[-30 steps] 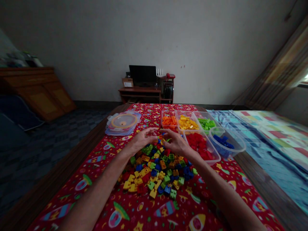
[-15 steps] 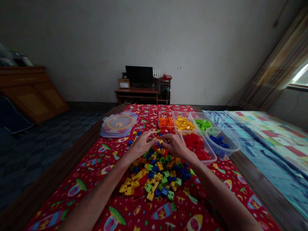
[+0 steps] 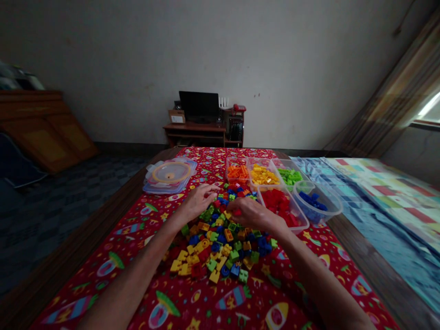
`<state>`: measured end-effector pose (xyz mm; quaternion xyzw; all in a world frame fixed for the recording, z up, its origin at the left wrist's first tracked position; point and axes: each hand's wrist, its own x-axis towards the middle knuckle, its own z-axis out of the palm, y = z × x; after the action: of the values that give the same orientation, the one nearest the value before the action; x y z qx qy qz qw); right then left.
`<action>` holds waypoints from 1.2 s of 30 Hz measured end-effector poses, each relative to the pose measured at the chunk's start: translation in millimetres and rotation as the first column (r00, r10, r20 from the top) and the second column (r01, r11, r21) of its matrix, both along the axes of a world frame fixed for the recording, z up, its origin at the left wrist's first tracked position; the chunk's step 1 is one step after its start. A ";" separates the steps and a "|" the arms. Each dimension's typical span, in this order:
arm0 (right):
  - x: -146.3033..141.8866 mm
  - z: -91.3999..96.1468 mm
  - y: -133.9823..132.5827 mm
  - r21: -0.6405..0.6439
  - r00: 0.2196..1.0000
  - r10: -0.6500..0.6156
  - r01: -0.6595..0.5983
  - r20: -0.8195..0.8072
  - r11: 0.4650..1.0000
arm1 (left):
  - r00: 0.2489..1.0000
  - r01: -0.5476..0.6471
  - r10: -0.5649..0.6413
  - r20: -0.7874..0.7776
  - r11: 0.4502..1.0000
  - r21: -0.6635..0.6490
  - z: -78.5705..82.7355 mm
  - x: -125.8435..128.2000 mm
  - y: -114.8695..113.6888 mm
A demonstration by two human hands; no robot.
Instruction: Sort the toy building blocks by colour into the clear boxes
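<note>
A loose pile of mixed toy building blocks [image 3: 220,247] in yellow, blue, green, red and orange lies on the red patterned tablecloth [image 3: 144,256]. Over the pile's far left side is my left hand [image 3: 197,201], its fingers stretched toward the right with thumb and forefinger apart; no block is plain in it. My right hand [image 3: 252,213] hovers over the right of the pile, fingers curled down, with a bit of red block [image 3: 237,212] showing at the fingertips. Just beyond it stands a clear box [image 3: 302,224] of red blocks.
Clear containers hold sorted blocks: orange [image 3: 238,173], yellow [image 3: 264,175], green [image 3: 290,176], and blue in a round tub [image 3: 338,208]. Stacked plastic lids [image 3: 170,174] lie at the back left. A bed [image 3: 385,197] adjoins the table's right side.
My hands were close together over the far part of the pile. Now they are apart: the left has shifted slightly left, the right slightly nearer to me.
</note>
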<state>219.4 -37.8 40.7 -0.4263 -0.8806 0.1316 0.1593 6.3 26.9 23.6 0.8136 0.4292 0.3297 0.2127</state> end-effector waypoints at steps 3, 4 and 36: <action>-11.3 -11.6 -11.8 0.132 0.984 -0.038 0.015 0.176 0.991 | 1.000 0.004 -0.003 -0.024 1.000 0.004 0.1 -1.0 0.1; -12.3 -15.5 -14.0 0.179 0.979 -0.046 0.010 0.197 0.984 | 1.000 0.008 -0.008 -0.030 1.000 0.003 0.2 -1.4 0.1; 82.2 43.6 105.8 -0.043 0.823 -0.547 0.547 -0.153 0.836 | 0.968 0.105 -0.118 -0.219 0.992 -0.069 4.2 -12.1 -4.0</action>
<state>301.7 68.1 84.3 -0.6486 -0.7063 0.1129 0.2604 -5.8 22.9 27.7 0.8619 0.4129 0.2115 0.2045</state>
